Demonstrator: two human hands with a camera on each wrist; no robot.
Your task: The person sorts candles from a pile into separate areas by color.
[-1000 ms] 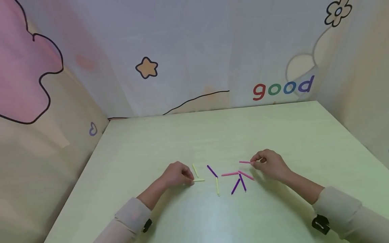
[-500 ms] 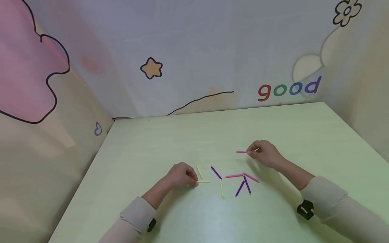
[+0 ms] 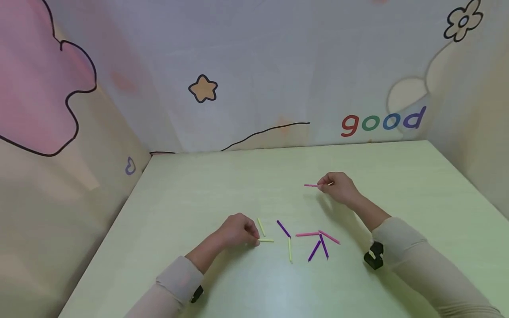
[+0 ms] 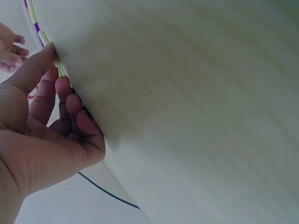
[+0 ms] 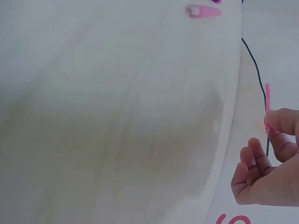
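My left hand [image 3: 240, 230] pinches one end of a short yellow stick [image 3: 267, 240], which lies on or just above the table. A second yellow stick [image 3: 261, 227] slants right behind it. Farther back, my right hand [image 3: 339, 187] pinches a pink stick [image 3: 311, 185] between thumb and finger, raised above the table; the right wrist view shows this pink stick [image 5: 267, 98] too. Between the hands a purple stick [image 3: 283, 229] meets an upright yellow one [image 3: 290, 250]. To their right, two pink sticks [image 3: 307, 234] and two purple sticks [image 3: 314, 251] meet near one point.
The pale green table [image 3: 191, 185] runs back to a fabric wall [image 3: 254, 79] with a star and the word good. Another wall [image 3: 477, 132] borders its right side. Black wrist devices [image 3: 374, 255] sit by the sleeves.
My right hand has lifted and moved away from me and leftward, carrying the pink stick. The left hand keeps its pinch on the yellow stick. The head view has shifted slightly.
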